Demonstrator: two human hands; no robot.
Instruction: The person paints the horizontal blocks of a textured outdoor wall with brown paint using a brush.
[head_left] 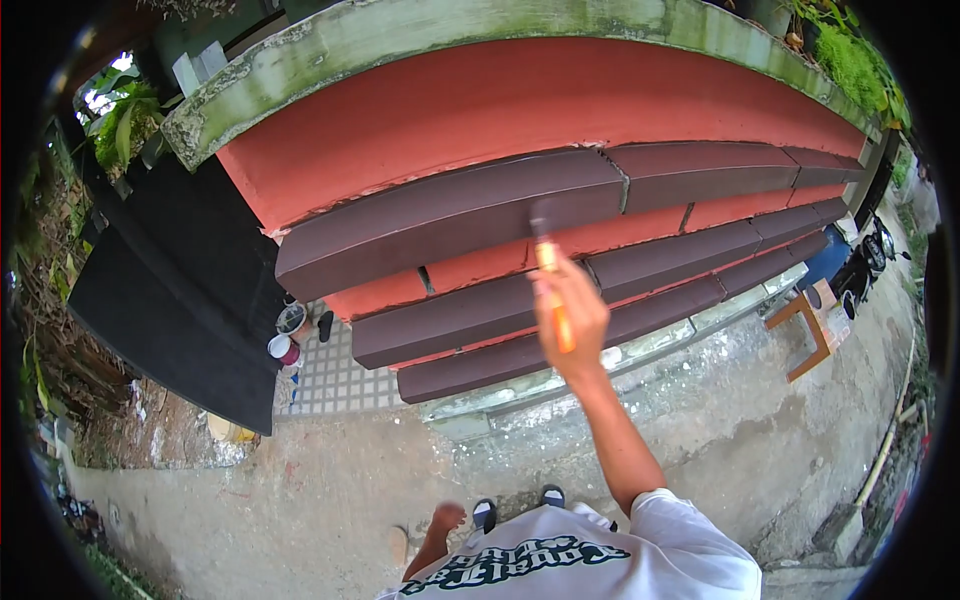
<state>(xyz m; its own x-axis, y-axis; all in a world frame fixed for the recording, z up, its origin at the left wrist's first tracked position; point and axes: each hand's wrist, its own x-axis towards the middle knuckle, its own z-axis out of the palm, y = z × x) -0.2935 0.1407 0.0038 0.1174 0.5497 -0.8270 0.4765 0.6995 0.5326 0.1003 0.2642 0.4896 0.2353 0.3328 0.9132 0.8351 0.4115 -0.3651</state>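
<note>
My right hand point(577, 310) grips a paintbrush point(546, 258) by its yellow-orange handle, fingers closed around it. The brush's bristle end points up and lies against, or very close to, the front face of the upper dark brown ledge point(450, 215); contact is hard to tell. Behind and between the ledges runs a red-orange wall point(430, 130). Two more dark brown rows, the middle ledge point(450, 320) and the lower ledge point(480, 365), sit below. Low by my body hangs my left hand point(450, 516), away from the wall; its fingers are too small and blurred to read.
A black panel point(180, 285) stands at left, with a paint can point(284, 349) and a bucket point(292, 318) on tiles beside it. To the right are a wooden stool point(805, 330), a blue drum point(828, 262) and a motorcycle point(872, 260). Concrete ground point(330, 480) lies underfoot.
</note>
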